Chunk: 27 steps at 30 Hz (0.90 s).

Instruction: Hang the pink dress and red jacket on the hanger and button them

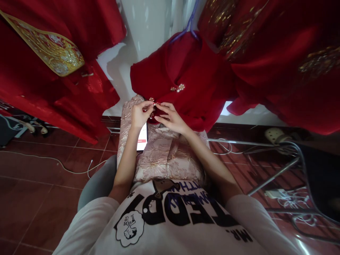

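A red garment (207, 81) hangs in front of me on a purple hanger (188, 28), with a jewelled flower clasp (181, 88) near its neckline. At the garment's lower left edge, beside more jewelled ornaments (151, 115), my left hand (140, 114) is closed in a pinch; what it holds is too small to name. My right hand (171, 117) meets it from the right, its thumb and forefinger pinched close together at the same spot, the other fingers loosely bent. Pink brocade cloth (170, 156) lies under my wrists, with a lit phone (142, 139) on it below my left hand.
Red garments with gold embroidery (61, 58) hang at the left, and others (281, 60) at the right. A metal-framed chair (300, 159) stands at the right, near cables (292, 198) and a light clog (275, 135). A white cable (63, 168) crosses the tiled floor (34, 198).
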### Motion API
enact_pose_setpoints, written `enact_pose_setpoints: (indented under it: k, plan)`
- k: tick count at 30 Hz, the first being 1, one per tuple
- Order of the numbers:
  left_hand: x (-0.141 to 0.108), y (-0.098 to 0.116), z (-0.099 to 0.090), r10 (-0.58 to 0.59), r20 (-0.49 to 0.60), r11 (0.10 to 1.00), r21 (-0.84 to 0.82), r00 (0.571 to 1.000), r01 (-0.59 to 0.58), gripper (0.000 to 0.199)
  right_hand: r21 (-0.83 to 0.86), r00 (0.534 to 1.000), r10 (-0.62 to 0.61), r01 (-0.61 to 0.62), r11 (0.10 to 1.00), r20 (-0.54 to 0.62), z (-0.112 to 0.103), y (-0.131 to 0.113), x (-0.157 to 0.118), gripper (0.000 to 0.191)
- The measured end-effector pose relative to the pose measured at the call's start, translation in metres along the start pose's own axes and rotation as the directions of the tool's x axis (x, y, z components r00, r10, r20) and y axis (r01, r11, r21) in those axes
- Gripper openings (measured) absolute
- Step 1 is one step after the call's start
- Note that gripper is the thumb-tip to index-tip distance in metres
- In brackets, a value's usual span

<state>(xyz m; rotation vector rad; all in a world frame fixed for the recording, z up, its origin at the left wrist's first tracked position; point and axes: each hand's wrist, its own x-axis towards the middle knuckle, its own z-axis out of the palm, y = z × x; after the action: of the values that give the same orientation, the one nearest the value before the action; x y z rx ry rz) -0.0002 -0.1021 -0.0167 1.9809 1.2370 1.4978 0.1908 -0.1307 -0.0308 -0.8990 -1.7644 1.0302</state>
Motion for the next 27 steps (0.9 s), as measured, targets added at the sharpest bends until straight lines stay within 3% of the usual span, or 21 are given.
enact_pose_setpoints:
  k: [5, 8, 11, 16, 19, 23, 27]
  plan:
    - [0.000, -0.008, 0.003, -0.083, -0.019, 0.994, -0.073, 0.996, 0.082, 0.021, -0.038, 0.997, -0.016, 0.019, 0.999, 0.073, -0.015, -0.014, -0.002, 0.065]
    - [-0.006, -0.012, 0.005, -0.173, 0.009, 0.984, -0.039, 0.985, 0.174, 0.024, -0.133, 0.988, 0.031, -0.011, 0.991, 0.150, -0.036, -0.030, -0.005, 0.044]
    - [-0.013, -0.013, 0.006, -0.215, 0.128, 0.975, 0.079, 0.968, 0.206, 0.020, -0.317, 0.984, 0.133, -0.090, 0.944, 0.117, -0.059, -0.047, -0.011, 0.028]
    - [-0.021, -0.008, 0.009, -0.297, 0.237, 0.913, 0.354, 0.925, 0.203, 0.028, -0.592, 0.930, 0.335, -0.187, 0.784, 0.150, -0.085, -0.069, -0.024, 0.029]
    - [-0.022, -0.002, 0.010, -0.352, 0.275, 0.879, 0.426, 0.894, 0.215, 0.035, -0.695, 0.917, 0.381, -0.199, 0.691, 0.117, -0.084, -0.075, -0.023, 0.026]
    - [-0.023, 0.002, 0.011, -0.422, 0.253, 0.873, 0.375, 0.871, 0.313, 0.039, -0.765, 0.891, 0.450, -0.246, 0.595, 0.063, -0.066, -0.067, -0.016, 0.032]
    - [-0.024, 0.000, 0.018, -0.423, 0.247, 0.885, 0.319, 0.872, 0.340, 0.032, -0.840, 0.930, 0.365, -0.233, 0.489, -0.045, -0.045, -0.050, -0.012, 0.029]
